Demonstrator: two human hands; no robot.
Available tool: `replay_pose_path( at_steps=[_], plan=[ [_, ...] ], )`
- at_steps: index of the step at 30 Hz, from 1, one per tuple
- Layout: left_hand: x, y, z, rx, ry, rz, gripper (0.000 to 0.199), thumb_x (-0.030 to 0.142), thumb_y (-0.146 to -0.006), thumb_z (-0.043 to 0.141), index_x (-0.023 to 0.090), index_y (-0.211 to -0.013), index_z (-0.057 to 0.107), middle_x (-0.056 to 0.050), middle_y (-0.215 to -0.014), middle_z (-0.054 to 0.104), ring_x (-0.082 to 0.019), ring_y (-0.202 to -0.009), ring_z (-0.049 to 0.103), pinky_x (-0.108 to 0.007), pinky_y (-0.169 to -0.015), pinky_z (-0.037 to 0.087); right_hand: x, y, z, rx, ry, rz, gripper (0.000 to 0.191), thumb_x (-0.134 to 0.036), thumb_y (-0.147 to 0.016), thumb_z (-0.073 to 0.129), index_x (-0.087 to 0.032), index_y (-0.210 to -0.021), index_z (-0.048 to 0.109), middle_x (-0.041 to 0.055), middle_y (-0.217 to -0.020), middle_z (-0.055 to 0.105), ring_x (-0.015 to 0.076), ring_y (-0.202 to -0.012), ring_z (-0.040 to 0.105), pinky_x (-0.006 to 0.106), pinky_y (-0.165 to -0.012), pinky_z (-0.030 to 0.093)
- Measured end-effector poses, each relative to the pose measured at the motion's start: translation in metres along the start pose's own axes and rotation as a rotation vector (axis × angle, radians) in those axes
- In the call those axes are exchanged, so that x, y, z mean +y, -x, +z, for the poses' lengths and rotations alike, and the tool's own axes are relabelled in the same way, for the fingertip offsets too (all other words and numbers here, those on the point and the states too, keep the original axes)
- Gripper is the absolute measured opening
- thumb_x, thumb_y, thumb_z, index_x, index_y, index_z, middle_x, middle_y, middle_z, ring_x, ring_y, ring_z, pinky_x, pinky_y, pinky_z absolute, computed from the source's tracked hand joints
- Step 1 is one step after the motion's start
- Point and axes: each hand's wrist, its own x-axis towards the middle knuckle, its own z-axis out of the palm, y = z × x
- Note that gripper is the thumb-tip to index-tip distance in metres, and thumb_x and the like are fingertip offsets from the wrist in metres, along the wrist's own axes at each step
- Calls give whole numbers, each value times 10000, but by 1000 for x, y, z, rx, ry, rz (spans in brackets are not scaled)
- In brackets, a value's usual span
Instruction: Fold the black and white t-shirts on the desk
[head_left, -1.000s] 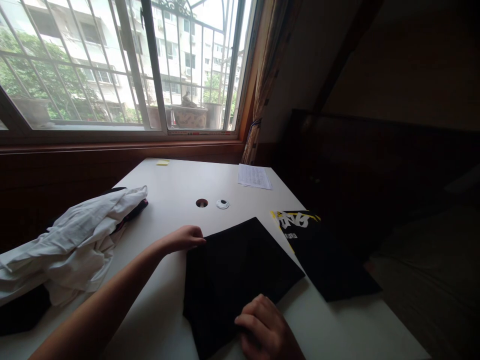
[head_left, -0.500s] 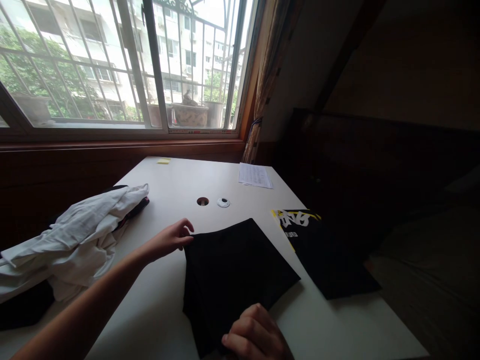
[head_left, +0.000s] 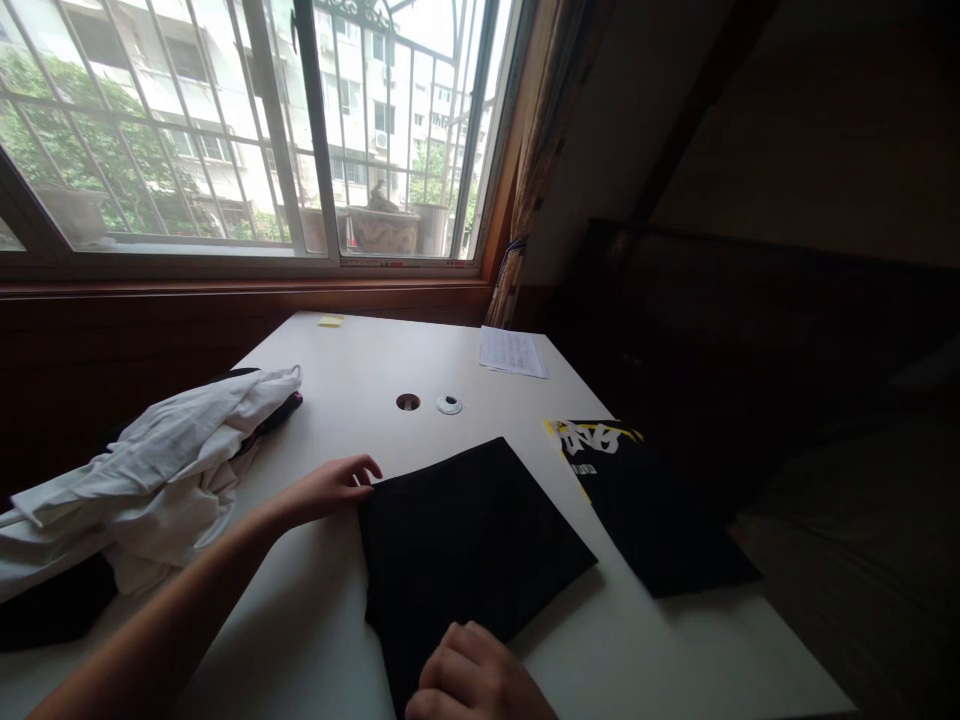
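The left hand [head_left: 328, 489] is partly open at the far-left corner of the black garment [head_left: 472, 545]. Its thumb side meets the cloth edge, while the upper fingers are bent and raised clear of it; whether the thumb and a lower finger pinch the corner cannot be determined. The right hand [head_left: 484, 680] is closed on the near part of the same garment, with the knuckles uppermost (the fingertips are hidden by the hand and the lower border of the view).

The black garment lies on the white table [head_left: 300, 620], between the two hands, with its far-right corner pointing away from the person. To its right, just beside it, a printed black garment [head_left: 660, 545] lies flat, bearing white lettering and yellow trim. A crumpled white garment [head_left: 172, 440] lies to the left, beyond the left forearm. Past the black garment are a round cable hole [head_left: 408, 402] and, next to it, a white cable-hole cover [head_left: 449, 405].
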Motion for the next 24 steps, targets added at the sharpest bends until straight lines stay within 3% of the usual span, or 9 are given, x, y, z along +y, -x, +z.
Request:
replay_pose_path(
  at_steps=[3, 7, 9, 13, 18, 24],
  plan=[
    [-2, 2, 0, 32, -68, 22, 324, 457, -863, 588, 213, -1066, 651, -43, -944, 690, -209, -813, 641, -301, -702, 502, 6, 13, 9, -51, -152, 49, 209, -400, -957, 622, -237, -827, 631, -44, -700, 639, 102, -634, 554, 250, -570, 390],
    [-2, 4, 1, 93, -101, 60, 288, 424, -866, 574, 217, -1042, 667, -40, -907, 696, -211, -811, 654, -301, -717, 503, 15, 14, -4, -44, -237, 200, 104, -309, -908, 668, -219, -959, 655, 5, -849, 679, 123, -752, 600, 246, -668, 462],
    [-1, 5, 2, 121, -120, 65, 278, 417, -868, 568, 217, -1028, 677, -38, -889, 697, -210, -798, 652, -303, -717, 501, 18, 11, -8, -81, -202, 227, 221, -320, -858, 727, -223, -1044, 657, 27, -942, 688, 155, -839, 610, 276, -739, 487],
    [0, 7, 4, 136, -126, 57, 292, 462, -866, 585, 216, -981, 695, -37, -867, 692, -209, -787, 649, -300, -707, 504, 20, 11, 3, -201, -154, 202, 379, -450, -812, 777, -254, -1109, 648, 29, -1041, 687, 188, -928, 606, 335, -856, 494],
    [0, 7, 6, 171, -95, 90, 230, 400, -845, 616, 209, -944, 697, -29, -826, 679, -197, -756, 639, -290, -693, 507, 18, 14, 21, -228, -67, 197, 482, -578, -786, 756, -288, -1149, 629, 37, -1059, 664, 212, -916, 601, 357, -814, 500],
    [2, 5, 9, 297, 8, 168, 256, 352, -853, 613, 216, -1068, 639, -14, -852, 644, -169, -733, 626, -277, -683, 508, 16, 8, 17, -232, -52, 189, 544, -501, -775, 786, -284, -1230, 582, 43, -1078, 662, 222, -919, 599, 373, -827, 516]
  ],
)
